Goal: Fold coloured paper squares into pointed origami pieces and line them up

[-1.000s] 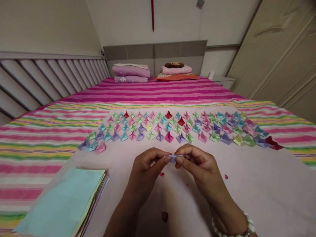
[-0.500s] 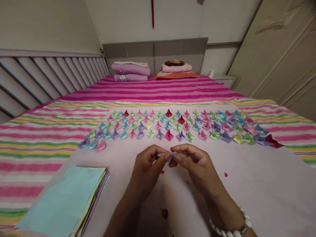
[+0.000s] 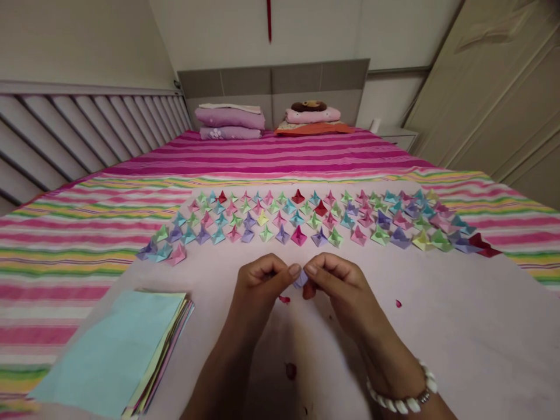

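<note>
A small piece of folded lilac paper [image 3: 300, 280] is pinched between both hands, above the pale sheet [image 3: 245, 274]. My left hand [image 3: 265, 286] grips its left side with thumb and fingertips. On its right side, my right hand [image 3: 339, 286] pinches it the same way; a bracelet of white beads circles that wrist. Fingers cover much of the paper, so its full shape is hidden. Beyond the hands stand several rows of small folded paper boats [image 3: 298, 235] in many colours. One pink boat [image 3: 177, 255] sits at the left end of the nearest row.
A stack of coloured paper [image 3: 114, 350] with light blue on top lies at the left. Small red bits, such as a petal [image 3: 290, 371], are scattered on the sheet. Striped bedding [image 3: 52, 291] surrounds it. Folded purple bedding [image 3: 230, 119] rests by the headboard [image 3: 245, 81].
The lilac paper has turned from lying nearly flat to pointing downward between the thumbs. Both hands have closed in toward each other, and the view has shifted slightly.
</note>
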`<move>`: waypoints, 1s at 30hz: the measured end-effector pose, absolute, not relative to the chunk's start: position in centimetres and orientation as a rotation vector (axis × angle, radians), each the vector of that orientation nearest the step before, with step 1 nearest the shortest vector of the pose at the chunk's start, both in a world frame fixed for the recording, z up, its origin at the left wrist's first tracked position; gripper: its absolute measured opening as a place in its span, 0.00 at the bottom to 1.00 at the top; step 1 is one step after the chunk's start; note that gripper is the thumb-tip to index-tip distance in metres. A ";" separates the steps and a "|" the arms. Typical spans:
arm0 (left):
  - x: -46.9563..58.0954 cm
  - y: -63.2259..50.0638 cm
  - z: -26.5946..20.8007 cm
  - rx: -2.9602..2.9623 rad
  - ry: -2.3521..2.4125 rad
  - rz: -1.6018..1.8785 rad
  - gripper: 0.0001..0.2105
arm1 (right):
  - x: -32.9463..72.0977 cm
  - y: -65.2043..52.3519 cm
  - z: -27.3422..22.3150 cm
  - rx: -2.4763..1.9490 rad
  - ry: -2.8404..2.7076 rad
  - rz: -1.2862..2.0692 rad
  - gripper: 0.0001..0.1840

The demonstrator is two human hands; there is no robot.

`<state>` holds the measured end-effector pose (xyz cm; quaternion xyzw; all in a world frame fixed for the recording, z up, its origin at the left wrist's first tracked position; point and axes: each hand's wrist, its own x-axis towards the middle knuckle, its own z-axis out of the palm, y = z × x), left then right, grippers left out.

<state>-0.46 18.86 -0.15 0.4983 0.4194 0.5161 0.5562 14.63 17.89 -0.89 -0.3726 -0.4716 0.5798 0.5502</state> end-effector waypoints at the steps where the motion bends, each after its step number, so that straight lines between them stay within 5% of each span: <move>1: -0.4 18.9 -0.3 1.170 0.986 1.217 0.16 | 14.6 17.9 -0.8 -0.894 -1.110 1.385 0.14; 11: -0.3 19.8 -1.6 1.162 1.151 1.132 0.19 | 13.9 18.6 -1.2 -1.019 -0.828 1.475 0.21; 17: -1.2 19.5 -0.5 1.666 1.071 1.410 0.04 | 14.3 19.0 -1.4 -1.001 -0.681 1.517 0.19; 30: -1.1 19.5 -0.4 1.806 1.022 1.252 0.06 | 14.1 18.7 -1.1 -1.051 -0.747 1.580 0.21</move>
